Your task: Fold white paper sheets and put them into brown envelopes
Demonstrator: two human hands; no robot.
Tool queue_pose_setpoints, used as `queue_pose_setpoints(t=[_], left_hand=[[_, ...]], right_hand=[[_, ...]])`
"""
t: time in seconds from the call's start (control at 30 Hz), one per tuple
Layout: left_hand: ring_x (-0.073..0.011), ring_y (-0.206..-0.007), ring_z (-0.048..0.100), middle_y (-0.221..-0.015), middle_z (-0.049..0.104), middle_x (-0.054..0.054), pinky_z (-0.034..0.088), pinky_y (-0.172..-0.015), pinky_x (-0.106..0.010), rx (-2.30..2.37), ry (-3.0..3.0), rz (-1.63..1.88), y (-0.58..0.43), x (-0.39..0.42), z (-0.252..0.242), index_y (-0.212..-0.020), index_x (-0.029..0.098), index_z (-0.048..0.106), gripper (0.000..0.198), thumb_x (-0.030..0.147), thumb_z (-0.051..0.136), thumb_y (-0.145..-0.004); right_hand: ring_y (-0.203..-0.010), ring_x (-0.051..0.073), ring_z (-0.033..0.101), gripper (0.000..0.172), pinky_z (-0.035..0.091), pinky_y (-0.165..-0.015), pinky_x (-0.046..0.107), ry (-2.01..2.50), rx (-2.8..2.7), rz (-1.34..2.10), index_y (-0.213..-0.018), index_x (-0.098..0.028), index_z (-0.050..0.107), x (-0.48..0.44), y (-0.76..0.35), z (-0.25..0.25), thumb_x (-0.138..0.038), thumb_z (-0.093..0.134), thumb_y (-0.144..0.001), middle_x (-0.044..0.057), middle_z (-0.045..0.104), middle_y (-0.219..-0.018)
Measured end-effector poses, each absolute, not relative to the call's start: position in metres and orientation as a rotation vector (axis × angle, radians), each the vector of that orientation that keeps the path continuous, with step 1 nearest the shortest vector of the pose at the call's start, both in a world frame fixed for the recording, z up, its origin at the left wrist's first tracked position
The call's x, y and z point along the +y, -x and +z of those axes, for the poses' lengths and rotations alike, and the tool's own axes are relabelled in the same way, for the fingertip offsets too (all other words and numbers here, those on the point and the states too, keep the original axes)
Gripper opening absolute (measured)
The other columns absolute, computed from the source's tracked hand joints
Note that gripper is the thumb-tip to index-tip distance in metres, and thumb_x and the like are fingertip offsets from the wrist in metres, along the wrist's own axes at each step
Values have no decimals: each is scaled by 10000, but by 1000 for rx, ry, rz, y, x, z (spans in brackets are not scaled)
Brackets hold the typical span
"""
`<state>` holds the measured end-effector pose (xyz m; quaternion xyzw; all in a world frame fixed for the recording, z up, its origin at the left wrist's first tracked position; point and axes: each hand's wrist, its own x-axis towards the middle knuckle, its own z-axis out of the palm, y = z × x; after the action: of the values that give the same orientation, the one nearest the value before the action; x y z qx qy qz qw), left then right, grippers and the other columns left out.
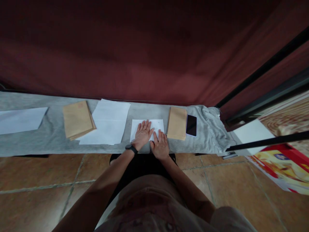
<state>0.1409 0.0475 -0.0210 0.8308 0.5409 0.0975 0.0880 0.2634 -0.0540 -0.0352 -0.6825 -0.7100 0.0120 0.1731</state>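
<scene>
A small white sheet of paper (134,126), perhaps folded, lies on the grey cloth in front of me. My left hand (143,131), with a dark band on the wrist, rests flat on its middle, fingers stretched out. Against the paper's lower right corner lies my right hand (160,145), also flat with its fingers extended. The two hands almost meet at the thumbs. To the right sits a stack of brown envelopes (177,123). On the left, larger white sheets (109,124) lie partly under another pile of brown envelopes (77,120).
The narrow table is covered by a grey cloth (205,138), wrinkled at its right end. A phone (191,125) lies beside the right envelopes. More white paper (21,120) is at far left. A dark red curtain (145,64) hangs behind. A red and yellow box (282,164) stands at right.
</scene>
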Motion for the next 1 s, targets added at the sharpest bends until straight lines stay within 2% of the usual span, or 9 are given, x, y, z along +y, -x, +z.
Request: queue_pose_setpoints(t=[0.3, 0.53, 0.73, 1.0], left_hand=[[-278, -1560, 213, -1653, 321, -82, 154, -1269, -515, 1640, -2510, 261, -140, 69, -29, -1588, 178, 345, 630, 480, 234, -1047], [-281, -1559, 218, -1646, 338, -92, 147, -1268, -528, 1688, -2478, 282, -137, 76, -29, -1590, 175, 340, 624, 468, 244, -1047], [-301, -1556, 221, -1645, 324, -133, 166, -1260, -550, 1673, -2520, 323, -130, 57, -30, -1584, 135, 342, 644, 478, 254, -1046], [-294, -1549, 245, -1643, 344, -82, 181, -1261, -556, 1524, -2647, 287, -103, 13, -24, -1572, 209, 382, 581, 450, 283, -1052]], right_hand=[[-1503, 336, 323, 595, 278, -1216, 521, 1900, -2001, -42, -1522, -112, 454, -53, -264, -39, -427, 502, -1020, 208, 331, -1634], [-1500, 343, 330, 592, 305, -1204, 521, 1899, -2004, -56, -1516, -112, 463, -53, -264, -38, -421, 515, -1015, 216, 335, -1629], [-1510, 341, 314, 592, 295, -1211, 524, 1891, -2010, -59, -1519, -105, 455, -53, -263, -38, -423, 501, -1022, 218, 315, -1637], [-1516, 337, 309, 593, 290, -1217, 532, 1914, -2029, 0, -1538, -117, 429, -55, -265, -36, -420, 483, -1032, 204, 291, -1650]])
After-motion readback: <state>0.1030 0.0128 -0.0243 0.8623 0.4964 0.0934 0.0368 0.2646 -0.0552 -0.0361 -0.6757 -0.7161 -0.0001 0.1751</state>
